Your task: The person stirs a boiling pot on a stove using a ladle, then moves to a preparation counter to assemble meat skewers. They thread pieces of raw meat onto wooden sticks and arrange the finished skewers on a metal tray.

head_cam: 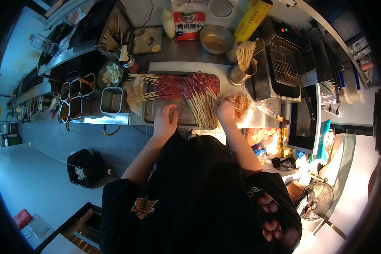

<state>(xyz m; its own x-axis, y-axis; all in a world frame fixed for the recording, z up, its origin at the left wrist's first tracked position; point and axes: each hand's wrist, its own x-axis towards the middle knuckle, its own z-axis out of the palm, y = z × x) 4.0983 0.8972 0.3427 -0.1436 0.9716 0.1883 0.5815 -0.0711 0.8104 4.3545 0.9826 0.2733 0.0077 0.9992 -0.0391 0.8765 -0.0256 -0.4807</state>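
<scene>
A metal tray [150, 115] of raw red meat on bamboo skewers lies before me. Meat skewers [202, 109] are piled thickly on its right side, sticks towards me. Along the left side, two smaller bunches of meat skewers [143, 96] point their sticks left. My right hand [226, 111] pinches the stick ends of a few skewers [211, 93] at the tray's right edge; their meat rests on the pile. Over the tray's front part, my left hand [165, 120] has its thumb and fingers apart and holds nothing that I can see.
Right of the tray sit a plastic bag of food [239, 103], a metal cup of bare skewers [241, 74] and a deep fryer [284, 68]. A knife [281, 119] lies near the front edge. Leftward are a metal container [111, 108] and a bowl of white chunks [111, 74].
</scene>
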